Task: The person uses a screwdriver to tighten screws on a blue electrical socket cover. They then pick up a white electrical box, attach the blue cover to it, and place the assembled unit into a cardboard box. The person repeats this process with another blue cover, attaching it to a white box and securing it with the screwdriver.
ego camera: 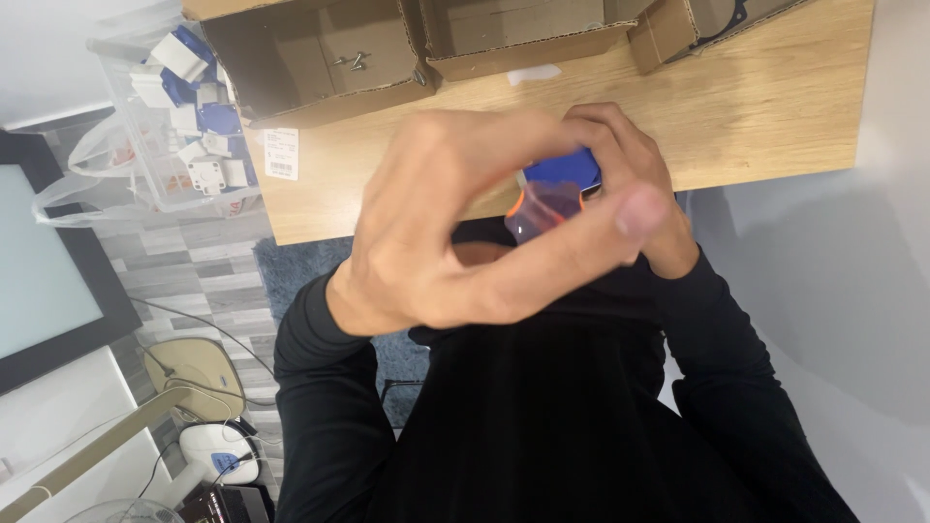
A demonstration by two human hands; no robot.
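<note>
Close to the camera, both my hands hold a small plastic part (554, 190), blue on top with an orange, see-through lower piece. My left hand (436, 228) is in front, its thumb and fingers curled around the part's left and lower side. My right hand (647, 199) wraps the part from the right and behind. My fingers hide most of the part. Both arms wear black sleeves, and the hands hover over the near edge of a light wooden table (756, 116).
Open cardboard boxes (320, 58) stand along the table's far side, one with a few screws (351, 62) inside. At the left, a clear plastic bag (184, 126) holds several white and blue parts. A dark-framed screen (39, 261) and floor cables (194, 329) lie left.
</note>
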